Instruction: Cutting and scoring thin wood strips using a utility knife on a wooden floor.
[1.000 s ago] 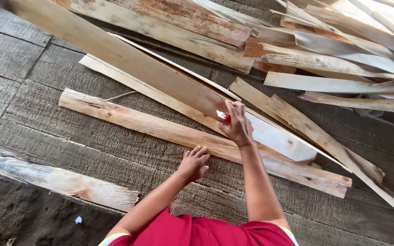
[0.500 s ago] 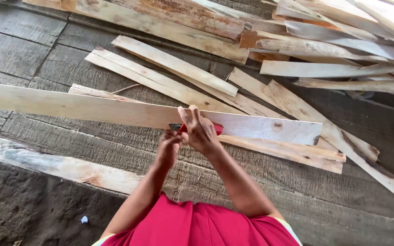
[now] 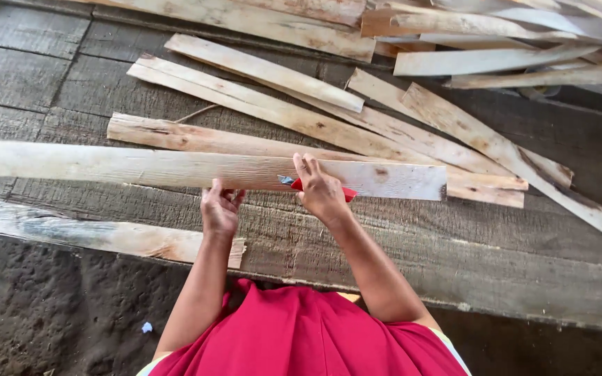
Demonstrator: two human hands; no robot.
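The long pale plank (image 3: 175,169) runs off the left edge, so its full length is cut off. The left hand (image 3: 220,207) grips its near edge, fingers curled around it. The right hand (image 3: 322,191) is closed around a red-handled tool (image 3: 346,192), mostly hidden under the palm; only a bit of grey blade pokes out, touching the plank's face. Can't tell exactly what tool it is. The plank is rough-sawn with a dark knot, lying across a weathered grey bench (image 3: 496,257). More thin, splintery boards (image 3: 266,69) are piled behind it.
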